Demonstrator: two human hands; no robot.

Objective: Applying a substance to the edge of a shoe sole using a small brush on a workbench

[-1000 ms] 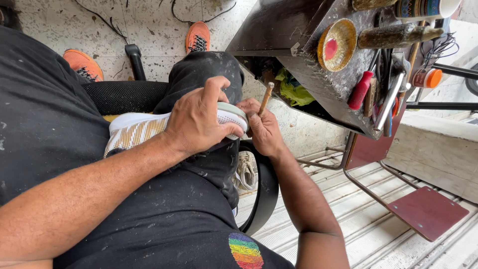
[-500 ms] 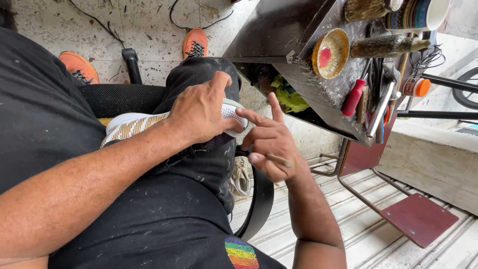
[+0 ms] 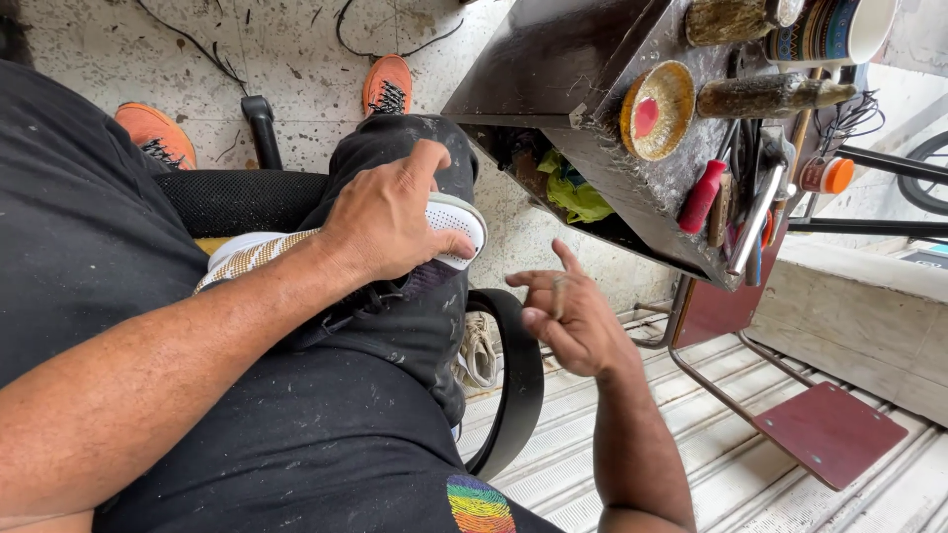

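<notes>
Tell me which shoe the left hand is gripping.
The white perforated sneaker lying across the lap, under the left hand. The two orange shoes are on the person's feet, down on the floor.

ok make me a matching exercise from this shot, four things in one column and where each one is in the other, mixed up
Things:
1. left hand
2. right hand
3. round tin with red inside
4. orange shoe

Places:
A. on the dark work stand
B. on the speckled floor beyond the knee
C. pressed on top of the white shoe on the lap
D. in the air beside the knee, off the shoe, a small stick-like thing between its fingers

Pairs: 1-C, 2-D, 3-A, 4-B
</notes>
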